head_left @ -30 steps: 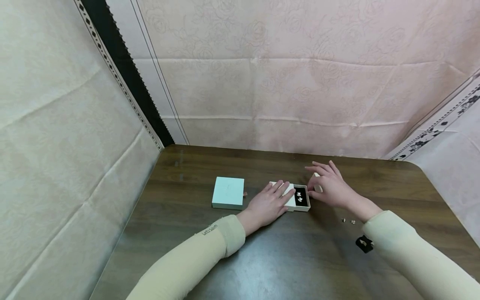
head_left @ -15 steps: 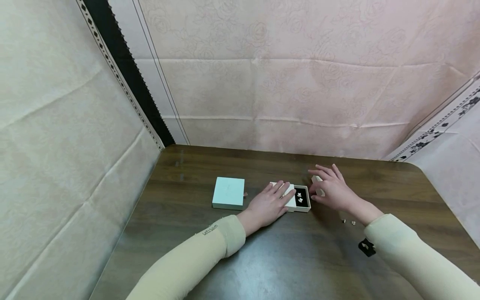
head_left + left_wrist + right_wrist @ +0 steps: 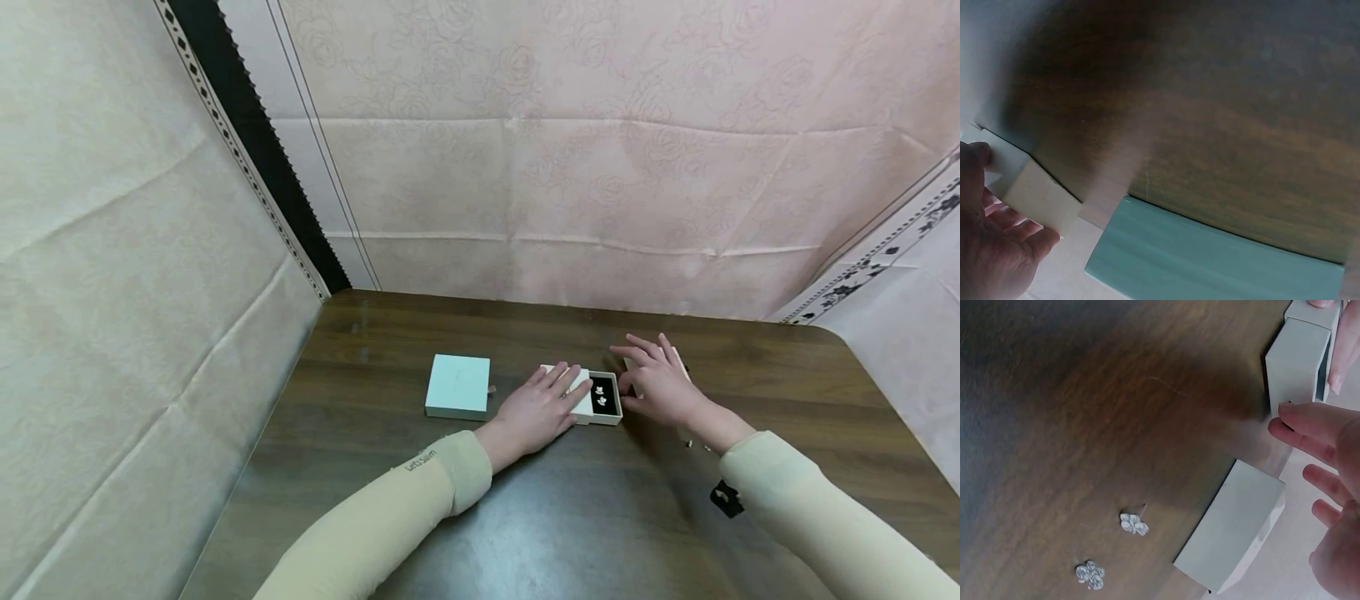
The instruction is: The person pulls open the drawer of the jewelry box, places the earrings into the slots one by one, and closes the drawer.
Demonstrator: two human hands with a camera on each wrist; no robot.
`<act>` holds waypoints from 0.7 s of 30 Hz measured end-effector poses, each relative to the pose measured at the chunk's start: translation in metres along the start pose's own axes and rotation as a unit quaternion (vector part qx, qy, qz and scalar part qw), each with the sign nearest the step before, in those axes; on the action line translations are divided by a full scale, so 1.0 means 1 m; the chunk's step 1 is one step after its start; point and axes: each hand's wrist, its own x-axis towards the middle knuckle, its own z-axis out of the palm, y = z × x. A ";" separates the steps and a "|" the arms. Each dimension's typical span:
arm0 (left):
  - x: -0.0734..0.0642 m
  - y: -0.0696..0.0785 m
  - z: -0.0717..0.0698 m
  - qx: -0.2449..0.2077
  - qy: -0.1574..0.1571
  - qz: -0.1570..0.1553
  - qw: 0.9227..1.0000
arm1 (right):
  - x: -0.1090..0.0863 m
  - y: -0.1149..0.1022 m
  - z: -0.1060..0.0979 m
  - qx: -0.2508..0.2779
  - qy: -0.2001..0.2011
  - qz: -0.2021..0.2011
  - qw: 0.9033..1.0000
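A white jewelry box sleeve [image 3: 583, 409] lies on the table, its drawer [image 3: 605, 420] partly out to the right. Inside, small silvery jewelry sits on a black pad [image 3: 596, 405]. My left hand [image 3: 534, 407] rests over the sleeve with straight, spread fingers, thumb along the near side. My right hand [image 3: 662, 392] is at the drawer's outer end. Its thumb and index finger pinch there, a small dark bit showing at the tips in the right wrist view. Beneath that hand lies another white box [image 3: 1229, 528], largely hidden in the head view.
A mint-green box [image 3: 457, 386] with a small pull tab stands to the left. Two flower-shaped stud earrings [image 3: 1134, 524] lie near the right wrist. A black pad [image 3: 725, 498] holding something silvery lies by the right sleeve. Cloth hangs behind the wooden table [image 3: 480, 533].
My right hand has shifted slightly left towards the drawer end, its fingers closing in, and more of the white box shows behind it. My left hand and the drawer have stayed put.
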 end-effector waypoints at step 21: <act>-0.002 0.000 0.000 0.002 0.008 0.001 1.000 | 0.003 -0.006 0.001 0.010 -0.003 0.009 1.000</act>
